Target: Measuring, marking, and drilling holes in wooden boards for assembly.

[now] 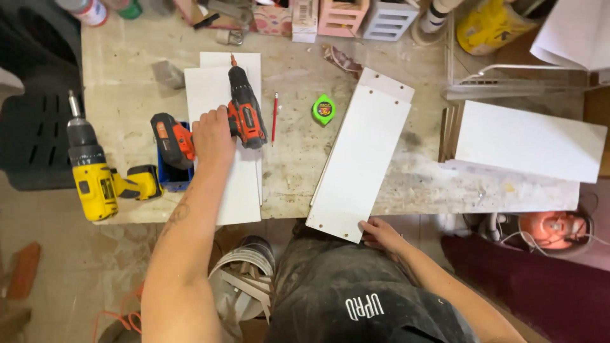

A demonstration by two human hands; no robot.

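Note:
My left hand (213, 134) grips the handle of an orange and black cordless drill (244, 109), which lies on a white board (223, 95) at the left of the workbench (298, 152). At the bench's near edge my right hand (381, 233) holds the bottom corner of a long white panel (362, 159) with small holes. That panel lies slanted across the middle of the bench and overhangs the edge.
A yellow drill (95, 178) lies at the left edge beside a blue box (175, 178). A red pencil (275, 117) and a green tape measure (323, 109) sit between the boards. More white panels (527, 140) rest at right. Clutter lines the back.

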